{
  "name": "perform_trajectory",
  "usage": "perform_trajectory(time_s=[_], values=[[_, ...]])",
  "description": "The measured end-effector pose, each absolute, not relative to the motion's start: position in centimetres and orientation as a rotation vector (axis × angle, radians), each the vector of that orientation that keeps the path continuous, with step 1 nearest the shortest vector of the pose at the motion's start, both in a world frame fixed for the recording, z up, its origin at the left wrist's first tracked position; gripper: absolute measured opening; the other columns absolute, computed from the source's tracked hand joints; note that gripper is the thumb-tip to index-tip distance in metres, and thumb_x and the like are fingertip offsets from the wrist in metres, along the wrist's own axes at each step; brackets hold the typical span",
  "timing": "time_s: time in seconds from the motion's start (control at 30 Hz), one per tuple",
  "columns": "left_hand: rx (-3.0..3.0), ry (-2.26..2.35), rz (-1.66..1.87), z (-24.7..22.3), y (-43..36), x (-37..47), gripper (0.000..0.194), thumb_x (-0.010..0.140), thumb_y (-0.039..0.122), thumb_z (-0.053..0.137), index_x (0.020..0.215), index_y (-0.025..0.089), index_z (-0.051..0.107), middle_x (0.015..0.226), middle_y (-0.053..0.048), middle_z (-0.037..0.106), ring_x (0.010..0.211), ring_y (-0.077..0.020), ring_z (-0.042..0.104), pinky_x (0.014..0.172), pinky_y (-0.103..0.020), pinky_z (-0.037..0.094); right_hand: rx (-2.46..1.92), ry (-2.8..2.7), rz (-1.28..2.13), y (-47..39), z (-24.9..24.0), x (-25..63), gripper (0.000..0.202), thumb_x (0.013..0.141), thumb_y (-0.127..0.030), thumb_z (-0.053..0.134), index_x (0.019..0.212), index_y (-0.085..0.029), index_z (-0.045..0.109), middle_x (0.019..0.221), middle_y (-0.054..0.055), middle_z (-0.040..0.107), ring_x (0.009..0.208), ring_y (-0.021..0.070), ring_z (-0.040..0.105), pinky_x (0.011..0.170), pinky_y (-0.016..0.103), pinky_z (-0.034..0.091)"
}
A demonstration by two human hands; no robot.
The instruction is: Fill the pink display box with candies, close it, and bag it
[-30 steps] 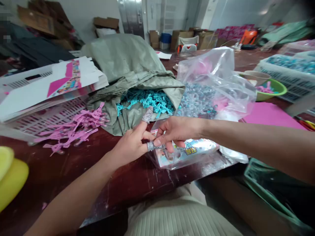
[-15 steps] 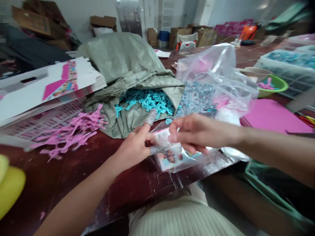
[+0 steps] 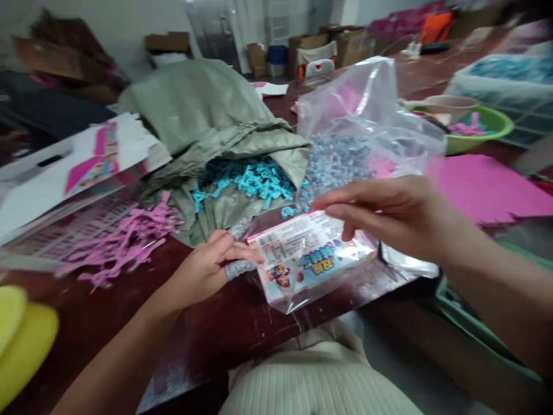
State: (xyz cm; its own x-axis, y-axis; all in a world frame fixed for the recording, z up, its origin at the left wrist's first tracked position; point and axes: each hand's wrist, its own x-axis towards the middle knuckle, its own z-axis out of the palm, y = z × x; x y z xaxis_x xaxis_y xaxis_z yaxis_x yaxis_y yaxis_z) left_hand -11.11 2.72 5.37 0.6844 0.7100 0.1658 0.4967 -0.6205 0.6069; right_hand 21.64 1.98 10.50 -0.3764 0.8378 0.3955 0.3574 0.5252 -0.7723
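Note:
A clear plastic bag (image 3: 298,297) with a printed, colourful flat pack (image 3: 302,248) inside lies near the table's front edge. My left hand (image 3: 211,262) is at the bag's left edge, its fingers closed on the plastic; grey wrapping covers two of its fingers. Above the bag's right part is my right hand (image 3: 384,213), thumb and fingers pressed together in a pinch. Whatever may be between those fingertips is too small to make out. Just behind the bag lie a few small blue pieces (image 3: 288,211).
Pink plastic pieces (image 3: 129,236) lie at left beside a basket (image 3: 38,245) with printed card sheets on it. A grey-green sack (image 3: 190,109) holds turquoise pieces (image 3: 263,178). Right of it stand a clear bag of pieces (image 3: 341,158), a green bowl (image 3: 496,124) and pink sheets (image 3: 492,184).
My left hand has shifted left to the bag's edge, and my right hand has moved right and up. More of the printed pack now shows between them. The camera view has shifted slightly.

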Motion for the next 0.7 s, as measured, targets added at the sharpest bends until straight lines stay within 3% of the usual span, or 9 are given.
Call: perform_trajectory(time_s=[0.13, 0.3, 0.47, 0.6, 0.7], values=[[2.319, 1.023, 0.573, 5.3, 1.4, -11.9, 0.017, 0.101, 0.025, 0.057, 0.111, 0.023, 0.070, 0.109, -0.004, 0.078, 0.098, -0.0198, 0.071, 0.088, -0.032, 0.052, -0.925, -2.044, 1.276, 4.9, 8.4, 14.3, 0.020, 0.093, -0.039, 0.067, 0.098, -0.020, 0.073, 0.081, -0.001, 0.076, 0.045, 0.0064, 0.061, 0.044, 0.019, 0.046], [2.284, 1.036, 0.724, 4.1, 1.1, -12.8, 0.013, 0.099, 0.032, 0.061, 0.094, 0.020, 0.063, 0.089, -0.003, 0.075, 0.085, -0.0176, 0.070, 0.079, -0.029, 0.050, -1.018, -2.021, 1.867, 5.7, 7.1, 9.9, 0.034, 0.085, -0.048, 0.075, 0.087, -0.019, 0.058, 0.061, -0.003, 0.071, 0.036, 0.0049, 0.049, 0.034, 0.016, 0.033], [2.271, 0.988, 0.749, 4.3, 1.8, -12.3, 0.021, 0.100, 0.037, 0.059, 0.090, 0.021, 0.050, 0.080, 0.001, 0.075, 0.077, -0.0162, 0.065, 0.076, -0.030, 0.047, -1.086, -2.024, 2.012, 5.4, 7.8, 9.6, 0.040, 0.082, -0.053, 0.077, 0.090, -0.020, 0.058, 0.055, -0.006, 0.067, 0.033, 0.0043, 0.045, 0.033, 0.015, 0.030], [2.422, 1.066, 0.708, 4.6, 2.4, -11.9, 0.024, 0.100, 0.039, 0.056, 0.086, 0.020, 0.058, 0.079, -0.001, 0.073, 0.080, -0.0188, 0.063, 0.081, -0.032, 0.046, -1.025, -2.101, 1.999, 4.9, 9.1, 10.0, 0.038, 0.085, -0.054, 0.074, 0.085, -0.020, 0.056, 0.048, -0.009, 0.057, 0.034, 0.0063, 0.047, 0.034, 0.016, 0.031], [2.360, 1.121, 0.707, 4.8, 2.4, -12.3, 0.023, 0.099, 0.041, 0.058, 0.092, 0.022, 0.067, 0.086, -0.002, 0.074, 0.088, -0.0209, 0.065, 0.082, -0.032, 0.049, -1.041, -2.012, 1.733, 4.6, 9.6, 13.3, 0.036, 0.091, -0.056, 0.066, 0.088, -0.021, 0.060, 0.052, -0.007, 0.057, 0.039, 0.0073, 0.051, 0.039, 0.018, 0.037]])
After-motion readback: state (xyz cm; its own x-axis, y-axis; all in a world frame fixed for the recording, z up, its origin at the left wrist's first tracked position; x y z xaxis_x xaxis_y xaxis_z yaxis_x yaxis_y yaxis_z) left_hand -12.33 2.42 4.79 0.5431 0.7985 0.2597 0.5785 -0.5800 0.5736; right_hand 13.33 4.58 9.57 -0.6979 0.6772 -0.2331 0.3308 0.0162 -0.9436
